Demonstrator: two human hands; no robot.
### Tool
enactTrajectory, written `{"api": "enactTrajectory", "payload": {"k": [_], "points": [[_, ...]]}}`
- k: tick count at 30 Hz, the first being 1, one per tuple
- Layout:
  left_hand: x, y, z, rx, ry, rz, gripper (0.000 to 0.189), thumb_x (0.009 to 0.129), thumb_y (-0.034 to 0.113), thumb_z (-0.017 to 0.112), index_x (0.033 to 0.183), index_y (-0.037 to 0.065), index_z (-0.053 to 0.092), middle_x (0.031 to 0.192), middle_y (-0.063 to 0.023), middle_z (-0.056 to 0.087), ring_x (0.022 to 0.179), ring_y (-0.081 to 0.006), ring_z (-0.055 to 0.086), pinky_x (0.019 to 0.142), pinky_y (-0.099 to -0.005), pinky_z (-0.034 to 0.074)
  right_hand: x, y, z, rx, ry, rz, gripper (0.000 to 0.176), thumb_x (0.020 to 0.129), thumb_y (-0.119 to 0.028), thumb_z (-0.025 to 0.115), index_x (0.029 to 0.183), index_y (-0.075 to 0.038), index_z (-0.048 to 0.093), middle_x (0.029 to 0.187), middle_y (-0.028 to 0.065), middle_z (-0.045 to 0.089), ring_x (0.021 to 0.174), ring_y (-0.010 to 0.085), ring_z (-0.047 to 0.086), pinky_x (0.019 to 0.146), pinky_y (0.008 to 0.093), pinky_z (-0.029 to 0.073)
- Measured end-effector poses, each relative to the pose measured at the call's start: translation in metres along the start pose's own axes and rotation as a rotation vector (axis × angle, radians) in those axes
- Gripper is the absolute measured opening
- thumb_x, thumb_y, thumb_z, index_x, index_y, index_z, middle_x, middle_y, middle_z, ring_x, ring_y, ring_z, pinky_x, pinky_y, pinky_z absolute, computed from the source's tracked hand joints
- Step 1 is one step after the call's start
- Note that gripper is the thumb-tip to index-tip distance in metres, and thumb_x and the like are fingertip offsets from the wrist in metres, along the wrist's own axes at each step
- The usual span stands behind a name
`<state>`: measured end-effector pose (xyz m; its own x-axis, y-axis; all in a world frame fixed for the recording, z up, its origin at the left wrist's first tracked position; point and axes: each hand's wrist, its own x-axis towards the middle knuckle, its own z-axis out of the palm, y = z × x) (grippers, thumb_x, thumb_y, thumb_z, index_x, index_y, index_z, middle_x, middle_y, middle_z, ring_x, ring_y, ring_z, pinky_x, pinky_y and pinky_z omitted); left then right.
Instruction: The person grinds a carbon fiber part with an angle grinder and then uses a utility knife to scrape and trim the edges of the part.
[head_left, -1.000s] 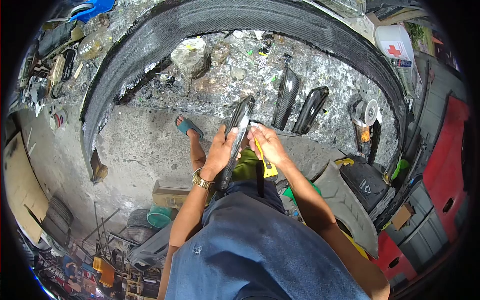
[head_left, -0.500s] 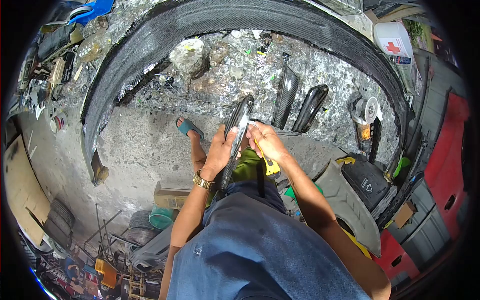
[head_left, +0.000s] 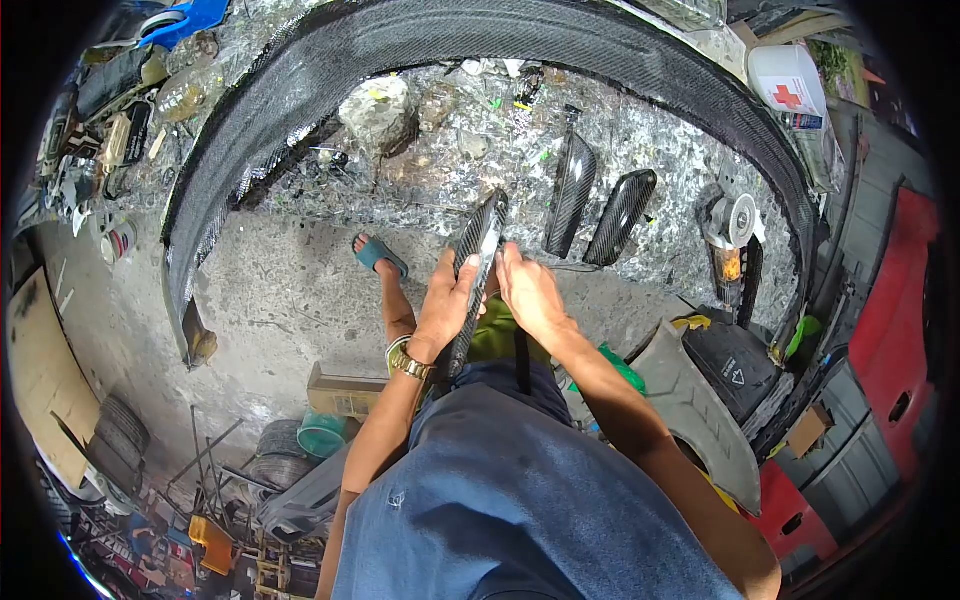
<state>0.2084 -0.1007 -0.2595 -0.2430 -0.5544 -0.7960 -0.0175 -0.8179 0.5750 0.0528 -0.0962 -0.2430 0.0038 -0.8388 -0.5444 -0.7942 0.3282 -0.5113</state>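
Left hand (head_left: 443, 308) gripping the woven-patterned black piece (head_left: 478, 228), tip toward one o'clock; right hand (head_left: 532, 292) at its edge, grip indeterminable. Work on it appears unfinished; two similar pieces (head_left: 573, 195) lie toward two o'clock on the tabletop (head_left: 425, 172), completion unclear.

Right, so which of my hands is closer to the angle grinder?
Your right hand: it is beside the held carbon-fibre piece, on the side toward the angle grinder. Your left hand grips that piece, farther left of the grinder.
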Motion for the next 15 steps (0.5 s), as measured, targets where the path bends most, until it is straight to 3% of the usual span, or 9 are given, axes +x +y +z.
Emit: {"api": "enactTrajectory", "payload": {"k": [3, 5, 6, 8, 9, 15], "points": [[0.001, -0.002, 0.002, -0.017, -0.003, 0.007, 0.043, 0.102, 0.04, 0.054, 0.119, 0.001, 0.045, 0.074, -0.0093, 0.063, 0.054, -0.0163, 0.063, 0.047, -0.0277, 0.053, -0.003, 0.003, 0.002, -0.069, 0.075, -0.068, 0.024, 0.101, -0.02, 0.051, 0.092, 0.001, 0.049, 0.062, 0.0272, 0.056, 0.063, 0.0491, 0.058, 0.056, 0.0522, 0.047], [0.0, -0.001, -0.001, -0.035, -0.01, -0.032, 0.045, 0.102, 0.039, 0.054, 0.122, 0.0, 0.045, 0.073, -0.0099, 0.063, 0.053, -0.0168, 0.063, 0.047, -0.0278, 0.053, 0.002, 0.007, -0.003, 0.11, 0.025, -0.11, 0.024, 0.102, -0.022, 0.046, 0.092, -0.001, 0.051, 0.062, 0.0196, 0.062, 0.053, 0.0384, 0.062, 0.052, 0.0475, 0.051], [0.001, -0.001, -0.001, -0.034, -0.008, -0.031, 0.045, 0.102, 0.039, 0.054, 0.122, 0.0, 0.045, 0.073, -0.0099, 0.063, 0.053, -0.0168, 0.063, 0.047, -0.0278, 0.053, 0.007, 0.013, -0.004, 0.112, 0.024, -0.111, 0.024, 0.102, -0.022, 0.046, 0.092, -0.001, 0.051, 0.062, 0.0196, 0.062, 0.053, 0.0384, 0.062, 0.052, 0.0475, 0.051], [0.002, -0.002, -0.002, -0.048, -0.029, -0.031, 0.046, 0.103, 0.038, 0.053, 0.125, 0.0, 0.044, 0.074, -0.0106, 0.064, 0.053, -0.0173, 0.063, 0.046, -0.0278, 0.053, 0.014, 0.028, -0.004, 0.992, -0.408, 0.262, 0.027, 0.104, -0.025, 0.045, 0.091, -0.002, 0.051, 0.06, 0.0098, 0.059, 0.041, 0.0209, 0.053, 0.041, 0.0352, 0.045], [0.001, -0.001, -0.001, -0.047, -0.029, -0.031, 0.046, 0.103, 0.038, 0.053, 0.125, 0.0, 0.044, 0.074, -0.0106, 0.064, 0.053, -0.0173, 0.063, 0.046, -0.0278, 0.053, 0.014, 0.019, -0.015, 0.989, -0.426, 0.307, 0.03, 0.105, -0.028, 0.043, 0.092, -0.003, 0.052, 0.063, 0.0048, 0.056, 0.041, 0.0094, 0.045, 0.038, 0.0261, 0.038], [-0.002, 0.004, -0.001, -0.03, -0.007, -0.036, 0.04, 0.103, 0.037, 0.052, 0.119, 0.0, 0.048, 0.073, -0.0108, 0.064, 0.052, -0.0175, 0.063, 0.044, -0.0278, 0.052, 0.006, 0.009, -0.008, 0.792, -0.288, 0.259, 0.032, 0.106, -0.03, 0.041, 0.098, -0.001, 0.053, 0.067, 0.0065, 0.059, 0.041, 0.0111, 0.047, 0.038, 0.0272, 0.04]]}}
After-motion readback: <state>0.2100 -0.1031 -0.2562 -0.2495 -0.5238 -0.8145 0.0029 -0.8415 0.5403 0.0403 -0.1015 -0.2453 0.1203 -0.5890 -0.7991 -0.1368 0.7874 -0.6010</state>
